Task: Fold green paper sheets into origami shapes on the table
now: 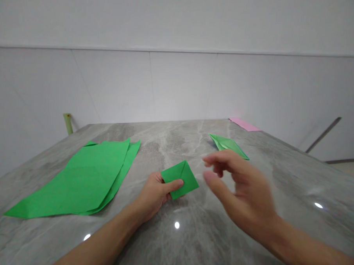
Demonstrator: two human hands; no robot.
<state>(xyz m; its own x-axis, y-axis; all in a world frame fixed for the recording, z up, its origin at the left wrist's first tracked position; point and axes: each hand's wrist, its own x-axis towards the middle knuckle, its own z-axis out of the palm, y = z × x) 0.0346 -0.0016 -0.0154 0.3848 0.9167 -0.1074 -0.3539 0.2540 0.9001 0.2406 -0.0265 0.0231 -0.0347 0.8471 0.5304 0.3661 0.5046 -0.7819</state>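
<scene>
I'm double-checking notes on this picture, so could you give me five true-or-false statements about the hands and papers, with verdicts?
1. The left hand holds the green square. True.
2. The right hand grips the square too. False: it is apart from the square, with a visible gap between.
3. The pink paper lies near the table's far right corner. True.
4. The large green sheets lie right of the right hand. False: they lie left of the left hand.
5. A folded green piece lies beyond the right hand. True.
</scene>
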